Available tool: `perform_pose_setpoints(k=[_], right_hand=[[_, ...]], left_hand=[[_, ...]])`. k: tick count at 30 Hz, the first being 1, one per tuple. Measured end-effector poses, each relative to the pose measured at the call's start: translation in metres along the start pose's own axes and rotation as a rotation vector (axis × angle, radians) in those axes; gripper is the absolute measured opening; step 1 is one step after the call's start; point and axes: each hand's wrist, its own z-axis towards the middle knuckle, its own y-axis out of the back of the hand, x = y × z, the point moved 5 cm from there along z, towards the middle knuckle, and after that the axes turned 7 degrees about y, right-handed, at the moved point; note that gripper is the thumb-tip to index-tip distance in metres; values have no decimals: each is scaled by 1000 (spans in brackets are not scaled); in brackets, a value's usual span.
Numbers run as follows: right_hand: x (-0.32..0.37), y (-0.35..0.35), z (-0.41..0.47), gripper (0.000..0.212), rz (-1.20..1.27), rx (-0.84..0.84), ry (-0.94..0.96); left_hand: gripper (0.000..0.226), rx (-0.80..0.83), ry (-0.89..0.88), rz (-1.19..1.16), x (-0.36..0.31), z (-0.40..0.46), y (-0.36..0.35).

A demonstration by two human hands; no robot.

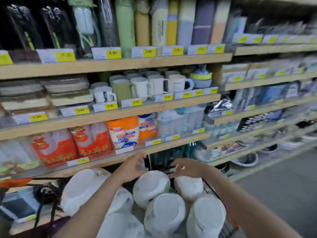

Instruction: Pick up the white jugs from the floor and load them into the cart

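Left hand [135, 166] and right hand [186, 167] hover with fingers loosely spread, holding nothing, just above the jugs [151, 189], which lie piled below them in the cart [230, 225]; shelves [120, 65] stand beyond

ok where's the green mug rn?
Head view, middle shelf, centre-left: the green mug stands among white mugs, just right of the stacked plates.
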Motion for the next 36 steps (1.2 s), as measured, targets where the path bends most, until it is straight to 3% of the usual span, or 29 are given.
perform_pose_setpoints(k=[5, 8, 21, 30, 36], right_hand=[[-91, 41, -77, 42, -18, -141, -139], [-147, 71, -119, 39, -25, -212, -181], [-373, 226, -298, 20, 196, -404, -327], [-513, 281, -366, 22, 342, -650, -409], [-616, 338, -377, 29, 364, -668, -475]], left_hand=[[36, 136, -105, 14, -90, 32, -77], [41, 192, -170, 28, -148, 54, -127], [35, 215, -341, -47, -426, 159, -343], [24, 319, -414, -60, -535, 231, -454], [25, 396, -453, -44, -598, 316, -538]])
